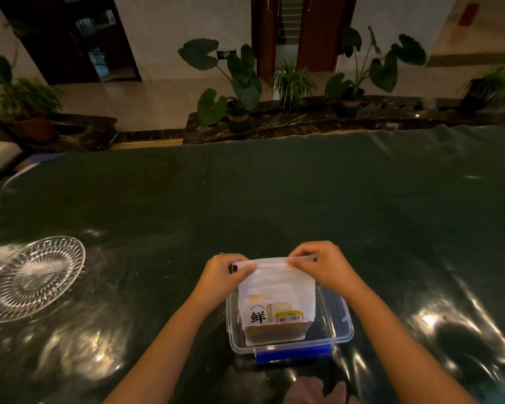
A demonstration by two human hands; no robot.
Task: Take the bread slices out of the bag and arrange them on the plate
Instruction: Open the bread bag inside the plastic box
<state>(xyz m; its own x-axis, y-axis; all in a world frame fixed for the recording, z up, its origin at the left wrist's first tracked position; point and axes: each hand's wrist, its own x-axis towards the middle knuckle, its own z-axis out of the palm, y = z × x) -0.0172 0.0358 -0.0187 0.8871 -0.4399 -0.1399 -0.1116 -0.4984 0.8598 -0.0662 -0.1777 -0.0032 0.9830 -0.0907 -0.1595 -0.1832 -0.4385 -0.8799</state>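
A white bread bag [277,290] with a black character and a yellow barcode label stands upright in a clear plastic box [337,316] near the table's front edge. Brown bread shows through the bag's lower part. My left hand [223,275] pinches the top left corner of the bag's sealed strip. My right hand [318,263] pinches the top right corner. An empty cut-glass plate [32,277] lies at the far left of the table, well apart from both hands.
The table [274,199] is covered with a dark green glossy cloth. The box has a blue latch [293,353] on its near side. Potted plants [239,83] stand on a dark ledge beyond the table's far edge.
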